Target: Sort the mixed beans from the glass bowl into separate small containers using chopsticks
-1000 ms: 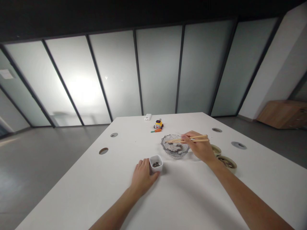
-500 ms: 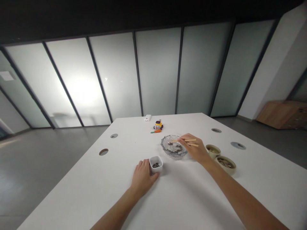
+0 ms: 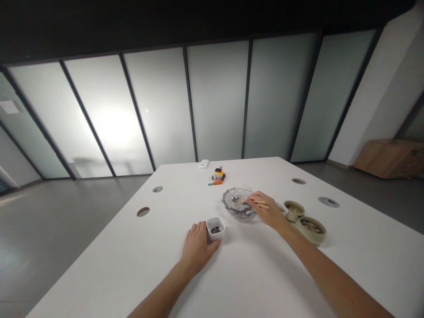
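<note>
My left hand [image 3: 198, 245] is wrapped around the side of a small white square cup [image 3: 217, 236], which rests on the table with several small dark brown pieces [image 3: 215, 229] inside. In my right hand [image 3: 269, 213] is a pair of light wooden chopsticks [image 3: 260, 202], their tips down inside a clear cut-glass bowl [image 3: 225, 204]. More dark pieces lie in that bowl. Whether the tips grip one of them I cannot make out. The bowl stands just beyond the white cup, slightly to its right.
Right of my right hand stand two beige pots [image 3: 294, 215], one holding thin pale pieces, and a partly hidden white cup [image 3: 282, 208]. Behind the bowl are a toy carrot [image 3: 217, 182], a yellow toy car [image 3: 218, 173] and a white device [image 3: 204, 164]. Round holes [image 3: 143, 212] pierce the white table.
My right hand has moved slightly nearer and lower, with the chopstick tips shifting within the glass bowl. A white cup behind that hand has come into view. My left hand stays at its cup.
</note>
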The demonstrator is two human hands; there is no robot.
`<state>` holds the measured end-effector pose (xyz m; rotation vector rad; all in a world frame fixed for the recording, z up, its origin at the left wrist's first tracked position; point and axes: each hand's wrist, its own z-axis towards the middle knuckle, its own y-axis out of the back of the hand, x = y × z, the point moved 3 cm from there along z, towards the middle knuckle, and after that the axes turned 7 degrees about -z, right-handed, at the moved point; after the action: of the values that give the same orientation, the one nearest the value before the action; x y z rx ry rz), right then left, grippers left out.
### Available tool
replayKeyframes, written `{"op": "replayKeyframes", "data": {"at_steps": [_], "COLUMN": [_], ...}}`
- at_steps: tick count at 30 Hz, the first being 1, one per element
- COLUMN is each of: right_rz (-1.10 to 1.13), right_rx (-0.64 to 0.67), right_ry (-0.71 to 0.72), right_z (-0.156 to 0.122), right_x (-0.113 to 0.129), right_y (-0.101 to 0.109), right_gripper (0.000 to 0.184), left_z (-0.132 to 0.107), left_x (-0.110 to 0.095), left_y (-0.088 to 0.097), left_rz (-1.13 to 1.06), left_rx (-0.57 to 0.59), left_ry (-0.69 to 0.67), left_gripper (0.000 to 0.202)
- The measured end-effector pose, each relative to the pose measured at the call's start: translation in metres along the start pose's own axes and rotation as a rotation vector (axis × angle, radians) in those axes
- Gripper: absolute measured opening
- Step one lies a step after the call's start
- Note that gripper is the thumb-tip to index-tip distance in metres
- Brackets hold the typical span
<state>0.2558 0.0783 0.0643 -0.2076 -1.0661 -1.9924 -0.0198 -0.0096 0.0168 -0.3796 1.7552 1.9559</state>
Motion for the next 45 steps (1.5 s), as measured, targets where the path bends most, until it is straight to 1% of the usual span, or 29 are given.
{"op": "replayKeyframes", "data": {"at_steps": [9, 13, 17, 25, 30, 38, 42, 45], "right_rz": [0.023, 0.034, 0.010, 0.021, -0.015, -0.025, -0.027, -0.028], "right_rx": [-0.070, -0.043, -0.013, -0.072, -0.051, -0.016, -0.063, -0.103], "right_ry": [-0.017, 0.002, 0.035, 0.000, 0.057, 0.100, 0.102, 0.061], "right_z": [-0.002, -0.002, -0.001, -0.005, -0.008, -0.007, -0.006, -0.005], "right_x": [-0.007, -0.009, -0.006, -0.005, 0.001, 0.005, 0.006, 0.003], "right_y": [-0.004, -0.007, -0.007, -0.011, -0.016, -0.020, -0.017, -0.013], "right_gripper": [0.036, 0.038, 0.039, 0.036, 0.033, 0.033, 0.032, 0.034], "left_z": [0.000, 0.000, 0.000, 0.001, 0.000, -0.001, -0.001, 0.000], "left_x": [0.000, -0.001, -0.001, -0.001, -0.003, -0.006, -0.006, -0.004], "left_y": [-0.001, 0.000, 0.001, 0.000, 0.001, 0.005, 0.005, 0.003], "left_rz": [0.014, 0.022, 0.015, 0.008, 0.014, -0.006, 0.000, 0.014], "left_rx": [-0.006, 0.002, 0.009, 0.014, 0.023, 0.032, 0.036, 0.044], "left_ry": [0.000, 0.006, 0.019, 0.019, 0.011, 0.000, -0.001, -0.001], "left_gripper": [0.029, 0.030, 0.031, 0.032, 0.032, 0.032, 0.032, 0.031]}}
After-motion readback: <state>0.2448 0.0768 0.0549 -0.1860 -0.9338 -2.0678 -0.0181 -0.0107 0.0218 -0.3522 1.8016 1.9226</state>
